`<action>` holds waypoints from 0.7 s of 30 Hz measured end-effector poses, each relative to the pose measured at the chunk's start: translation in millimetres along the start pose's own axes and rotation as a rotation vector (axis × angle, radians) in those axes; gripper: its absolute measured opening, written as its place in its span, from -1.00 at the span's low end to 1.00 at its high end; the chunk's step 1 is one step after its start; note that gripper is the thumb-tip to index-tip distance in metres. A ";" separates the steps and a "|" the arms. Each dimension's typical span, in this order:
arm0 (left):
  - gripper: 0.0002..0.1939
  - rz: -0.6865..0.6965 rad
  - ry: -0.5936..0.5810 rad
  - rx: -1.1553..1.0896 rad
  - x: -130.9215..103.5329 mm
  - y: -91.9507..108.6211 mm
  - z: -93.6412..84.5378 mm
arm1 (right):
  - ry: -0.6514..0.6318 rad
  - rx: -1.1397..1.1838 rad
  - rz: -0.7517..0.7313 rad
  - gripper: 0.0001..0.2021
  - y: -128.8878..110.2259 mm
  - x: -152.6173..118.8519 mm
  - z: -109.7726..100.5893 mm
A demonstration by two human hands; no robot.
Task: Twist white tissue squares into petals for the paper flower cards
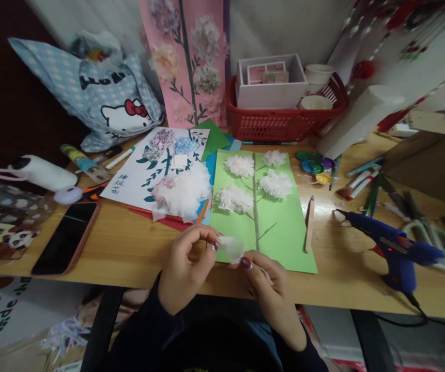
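Observation:
Between my two hands is a small piece of thin white tissue paper (231, 248). My left hand (186, 266) pinches its left corner between thumb and forefinger. On the other side my right hand (269, 281) pinches the lower right edge, and a bit of white shows between its fingers. Just beyond lies a green sheet of paper (284, 248) with a painted grey stem and several white tissue flowers (234, 198) on it. To its left, a pile of loose white tissue pieces (187, 194) rests on a white sheet with painted flowers (125, 175).
A blue glue gun (388, 240) and scissors (435, 237) lie at the right, near a wooden stick (309, 225) and paint pots (315, 166). A red basket (269, 124) stands behind. At the left are a phone (67, 237) and a checked bag (102, 88).

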State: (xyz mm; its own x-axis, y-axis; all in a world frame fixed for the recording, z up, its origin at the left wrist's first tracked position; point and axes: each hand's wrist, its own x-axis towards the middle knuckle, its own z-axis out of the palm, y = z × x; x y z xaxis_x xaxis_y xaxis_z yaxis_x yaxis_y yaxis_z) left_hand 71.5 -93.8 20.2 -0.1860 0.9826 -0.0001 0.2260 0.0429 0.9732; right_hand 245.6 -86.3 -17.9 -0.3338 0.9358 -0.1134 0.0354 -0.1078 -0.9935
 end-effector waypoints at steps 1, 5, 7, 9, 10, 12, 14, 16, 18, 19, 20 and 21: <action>-0.96 -0.034 0.011 -0.054 1.2 -2.2 -1.6 | -0.001 0.003 0.003 -0.58 0.6 -0.3 0.0; -0.94 -0.125 0.080 -0.287 7.6 -10.8 -6.9 | -0.009 0.002 0.014 -0.57 0.5 -1.1 -0.2; -0.91 -0.184 0.114 -0.418 10.5 -12.2 -9.4 | -0.007 0.002 0.023 -0.58 0.0 -1.0 -0.1; -0.87 -0.278 0.078 -0.568 12.2 -10.6 -11.6 | -0.005 0.004 0.023 -0.59 -0.1 -0.6 0.4; -0.86 -0.327 0.029 -0.640 12.5 -8.8 -12.3 | -0.005 0.004 0.016 -0.60 -0.2 -0.5 0.6; -0.84 -0.404 -0.103 -0.745 11.9 -4.7 -12.6 | 0.000 -0.006 0.002 -0.61 -0.5 -0.4 0.9; -0.83 -0.443 -0.207 -0.748 10.1 -1.2 -10.8 | 0.003 -0.029 -0.006 -0.61 -1.9 -0.1 0.5; -0.83 -0.457 -0.273 -0.667 8.2 0.2 -7.0 | -0.003 -0.055 -0.016 -0.62 -4.6 0.6 -0.2; -0.83 -0.456 -0.300 -0.562 7.4 -0.2 -2.4 | -0.026 -0.073 -0.039 -0.62 -8.1 1.6 -0.7; -0.81 -0.454 -0.302 -0.515 7.7 -0.8 -0.4 | -0.036 -0.079 -0.050 -0.62 -9.9 2.1 -0.7; -0.80 -0.452 -0.295 -0.476 8.6 -1.4 0.8 | -0.047 -0.084 -0.057 -0.62 -11.2 2.4 -0.6; -0.78 -0.448 -0.286 -0.442 10.2 -2.0 1.0 | -0.052 -0.087 -0.059 -0.61 -12.0 2.5 -0.3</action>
State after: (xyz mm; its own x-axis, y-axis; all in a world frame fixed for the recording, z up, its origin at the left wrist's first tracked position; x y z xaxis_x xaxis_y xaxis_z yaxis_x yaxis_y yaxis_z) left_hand 70.1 -83.6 18.0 0.1031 0.8991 -0.4255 -0.2360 0.4377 0.8676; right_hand 244.6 -82.5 -6.2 -0.3859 0.9208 -0.0562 0.0947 -0.0211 -0.9953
